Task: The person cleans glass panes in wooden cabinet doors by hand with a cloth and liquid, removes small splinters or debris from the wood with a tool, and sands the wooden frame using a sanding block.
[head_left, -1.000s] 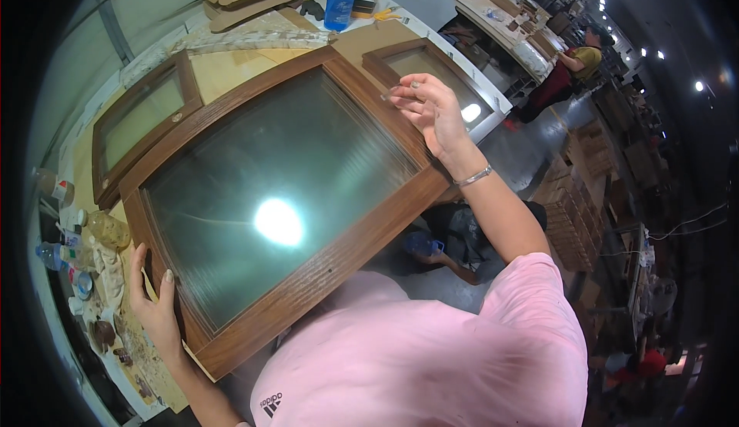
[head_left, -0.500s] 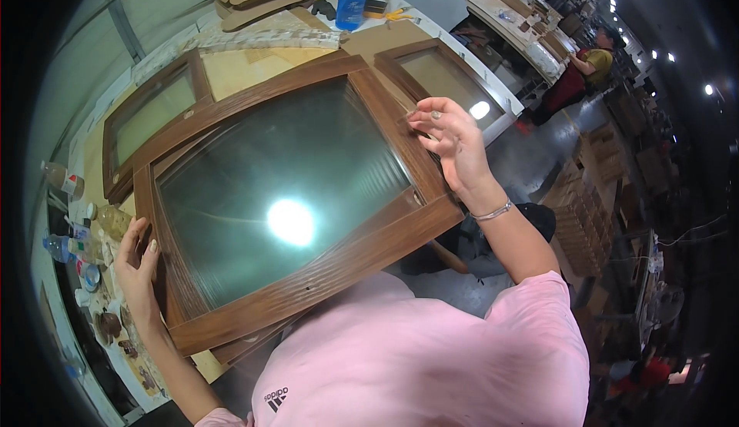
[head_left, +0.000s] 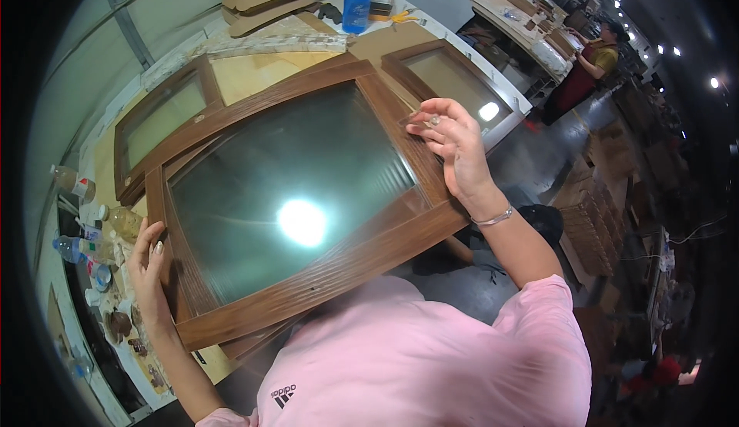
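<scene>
A brown wood-grain frame with a glass pane lies tilted in front of me, a bright lamp reflected in the glass. Its left edge is in the grip of my left hand, thumb near the face and fingers along the side. My right hand is at the frame's right rail, thumb and fingers pinched together with the other fingers curled. What they pinch looks thin and clear, but I cannot make it out. Another brown frame shows partly beneath this one, mostly hidden.
Smaller glazed frames lie on the table, one at left and one at right. At the back stand a blue bottle and cardboard pieces. Plastic bottles line the left edge. A co-worker stands far right.
The view has shifted slightly, so the frame and table sit a little further right. Both hands keep their places on the frame. The far co-worker's arms have moved.
</scene>
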Action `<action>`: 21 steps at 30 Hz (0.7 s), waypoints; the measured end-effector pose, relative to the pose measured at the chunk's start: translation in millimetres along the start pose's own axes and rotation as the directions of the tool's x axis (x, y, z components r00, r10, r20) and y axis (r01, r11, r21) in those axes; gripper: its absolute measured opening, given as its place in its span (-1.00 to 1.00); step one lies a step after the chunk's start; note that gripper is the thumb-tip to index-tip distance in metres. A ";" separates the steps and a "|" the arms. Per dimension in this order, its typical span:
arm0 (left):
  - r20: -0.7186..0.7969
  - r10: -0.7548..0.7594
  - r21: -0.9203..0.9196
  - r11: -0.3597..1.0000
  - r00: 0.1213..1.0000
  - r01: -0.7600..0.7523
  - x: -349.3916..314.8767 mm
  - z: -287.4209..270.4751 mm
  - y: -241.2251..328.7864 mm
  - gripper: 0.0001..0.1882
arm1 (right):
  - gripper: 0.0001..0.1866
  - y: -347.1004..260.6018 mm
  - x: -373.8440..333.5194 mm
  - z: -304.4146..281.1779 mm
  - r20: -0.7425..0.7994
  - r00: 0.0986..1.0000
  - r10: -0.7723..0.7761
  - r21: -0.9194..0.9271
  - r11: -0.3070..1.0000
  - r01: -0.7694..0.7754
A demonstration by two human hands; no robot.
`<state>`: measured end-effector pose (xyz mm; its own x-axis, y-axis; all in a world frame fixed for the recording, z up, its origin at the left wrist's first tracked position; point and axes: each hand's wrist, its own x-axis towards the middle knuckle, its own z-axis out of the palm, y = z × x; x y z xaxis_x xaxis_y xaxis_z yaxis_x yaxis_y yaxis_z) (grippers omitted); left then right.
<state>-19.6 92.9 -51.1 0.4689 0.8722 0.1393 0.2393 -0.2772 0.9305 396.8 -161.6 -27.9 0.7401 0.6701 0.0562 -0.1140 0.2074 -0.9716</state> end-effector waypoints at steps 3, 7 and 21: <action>-0.033 -0.036 -0.079 0.996 0.999 0.034 -9.3 2.9 7.3 -0.58 | -0.66 -5.5 2.1 6.5 -0.020 1.000 0.004 0.012 1.000 -0.004; -0.042 -0.029 -0.214 0.977 0.999 0.020 -18.5 1.8 1.5 -0.55 | -0.65 -4.9 13.8 5.8 -0.021 1.000 0.007 -0.043 0.999 -0.008; -0.204 -0.071 -0.290 0.957 0.976 0.009 -78.6 51.6 21.2 -0.65 | -0.68 3.0 94.0 11.5 0.004 0.999 0.047 -0.255 0.966 -0.044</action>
<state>-7.5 -2.3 -59.8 0.2669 0.9537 0.1387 -0.0128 -0.1405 0.9900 458.5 -89.8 -22.9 0.7317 0.6816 0.0117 0.0262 -0.0110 -0.9996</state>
